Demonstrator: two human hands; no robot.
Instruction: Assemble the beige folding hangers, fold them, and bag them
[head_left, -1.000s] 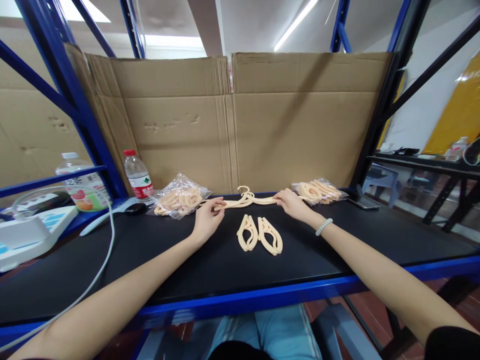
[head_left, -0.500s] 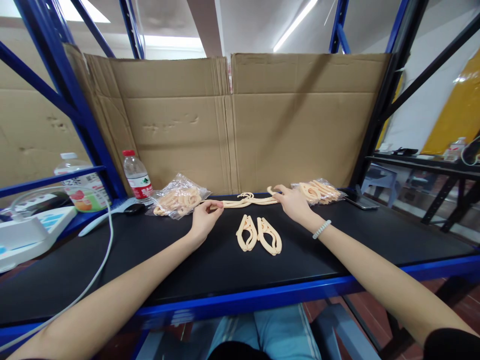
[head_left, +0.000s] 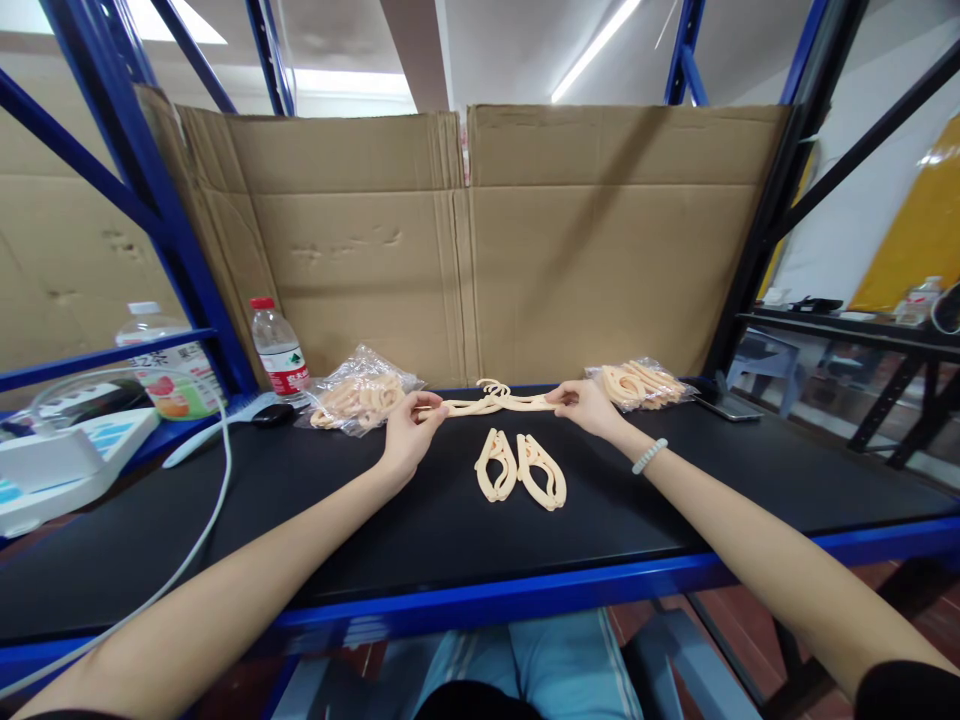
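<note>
Near the back of the black tabletop, a cream plastic folding clothes hanger (head_left: 491, 403) is spread out between my two hands. Its curved hook part points away from me, and more than one hook may be overlapping there. My left hand (head_left: 410, 437) pinches the left end, thumb and fingers closed on it. The right end is held the same way by my right hand (head_left: 592, 408); the fingers partly cover both tips. Closer to me lie two folded cream hangers, a left one (head_left: 485, 480) and a right one (head_left: 553, 486), side by side and touched by neither hand.
A clear bag of cream hangers (head_left: 352, 395) lies left and another bag (head_left: 652, 385) lies right. Behind the left bag stands a red-capped bottle (head_left: 283, 355). A white cable (head_left: 217, 500) crosses the left side. Cardboard (head_left: 360, 250) walls off the back; a phone (head_left: 731, 405) lies far right.
My right hand has closed on the hanger's right end, where a piece stuck up before and now lies straight. My left hand keeps its grip. The view has shifted slightly.
</note>
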